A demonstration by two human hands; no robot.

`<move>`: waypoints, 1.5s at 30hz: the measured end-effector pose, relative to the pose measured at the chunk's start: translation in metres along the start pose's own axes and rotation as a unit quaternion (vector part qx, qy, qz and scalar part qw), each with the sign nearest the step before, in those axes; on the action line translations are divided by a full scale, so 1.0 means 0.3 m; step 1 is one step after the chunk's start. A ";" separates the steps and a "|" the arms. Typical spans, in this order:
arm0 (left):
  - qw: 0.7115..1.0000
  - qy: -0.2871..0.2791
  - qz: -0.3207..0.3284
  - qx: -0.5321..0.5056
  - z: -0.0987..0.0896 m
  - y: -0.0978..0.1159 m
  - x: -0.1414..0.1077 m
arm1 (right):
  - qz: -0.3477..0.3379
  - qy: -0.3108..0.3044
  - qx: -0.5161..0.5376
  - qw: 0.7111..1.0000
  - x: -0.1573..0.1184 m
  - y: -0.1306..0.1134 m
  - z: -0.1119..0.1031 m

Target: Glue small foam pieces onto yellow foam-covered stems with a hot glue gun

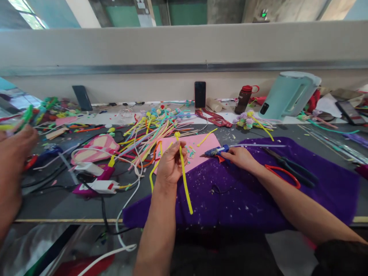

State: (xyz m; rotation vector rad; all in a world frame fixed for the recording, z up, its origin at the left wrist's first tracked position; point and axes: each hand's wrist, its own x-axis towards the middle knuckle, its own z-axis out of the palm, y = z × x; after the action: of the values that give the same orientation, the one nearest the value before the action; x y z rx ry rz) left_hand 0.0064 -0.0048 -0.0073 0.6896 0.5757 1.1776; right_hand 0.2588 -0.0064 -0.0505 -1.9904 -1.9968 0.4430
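Pinched in my left hand (pixel 170 163) is a yellow pipe cleaner (pixel 186 188) with a small yellow ball at its upper end; its long stem hangs down past my wrist. My right hand (pixel 240 158) is closed around a blue glue gun (pixel 216 150), whose nozzle points left over a pink sheet (pixel 205 141). A clear glue stick (pixel 258 145) sticks out from the gun's rear. Small green and yellow clippings lie on the sheet, along with a short yellow pipe cleaner piece (pixel 207 137). A purple cloth (pixel 238 191) spreads beneath both forearms.
Pliers (pixel 297 168) and red-handled scissors (pixel 283 176) lie on the cloth at right. Many coloured pipe cleaners (pixel 155 134) are heaped behind my left hand. Power strip and cables (pixel 97 186) lie left. A kettle (pixel 290 94), bottle (pixel 244 99) and phone (pixel 200 94) stand behind. Another person's hand (pixel 14 165) is far left.
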 end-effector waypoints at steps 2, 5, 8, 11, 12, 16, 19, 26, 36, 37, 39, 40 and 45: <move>1.000 -0.001 0.007 0.001 -0.002 0.001 0.000 | 0.002 0.004 -0.063 0.998 -0.018 -0.018 -0.012; 1.000 0.001 0.019 0.008 0.000 -0.001 -0.002 | -0.011 0.067 -0.165 0.984 -0.063 -0.066 -0.049; 0.999 0.003 0.039 0.025 0.003 0.001 -0.008 | -0.084 0.091 -0.173 0.977 -0.097 -0.130 -0.094; 0.997 0.006 0.063 0.038 0.002 0.009 -0.011 | -0.168 0.086 -0.154 0.970 -0.089 -0.192 -0.107; 0.997 0.008 0.068 0.041 0.001 0.013 -0.011 | -0.186 0.074 -0.148 0.968 -0.077 -0.210 -0.100; 0.996 0.019 0.054 0.064 -0.010 0.026 -0.008 | -0.247 0.016 -0.129 0.960 -0.021 -0.260 -0.033; 0.993 0.035 0.051 0.100 -0.019 0.030 -0.009 | -0.286 -0.006 -0.123 0.950 0.014 -0.283 0.015; 0.992 0.039 0.037 0.116 -0.040 0.032 -0.014 | -0.273 0.006 -0.111 0.956 0.112 -0.289 0.014; 0.993 0.045 0.005 0.110 -0.025 0.022 -0.012 | -0.208 -0.031 -0.131 0.969 0.250 -0.336 0.045; 0.993 0.045 0.005 0.110 -0.024 0.021 -0.012 | -0.203 -0.032 -0.139 0.969 0.262 -0.347 0.052; 0.993 0.044 0.007 0.109 -0.023 0.018 -0.011 | -0.194 -0.036 -0.156 0.968 0.284 -0.368 0.066; 0.993 0.042 0.007 0.108 -0.023 0.017 -0.010 | -0.191 -0.039 -0.165 0.967 0.293 -0.377 0.072; 0.993 0.014 -0.011 0.117 -0.025 0.013 -0.013 | -0.197 -0.046 -0.194 0.960 0.322 -0.398 0.109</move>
State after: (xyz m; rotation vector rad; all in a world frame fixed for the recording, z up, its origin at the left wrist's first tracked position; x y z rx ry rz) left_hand -0.0027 -0.0064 -0.0092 0.8646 0.7499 1.1111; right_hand 0.1358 0.0898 -0.0326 -1.7153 -2.6269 0.0518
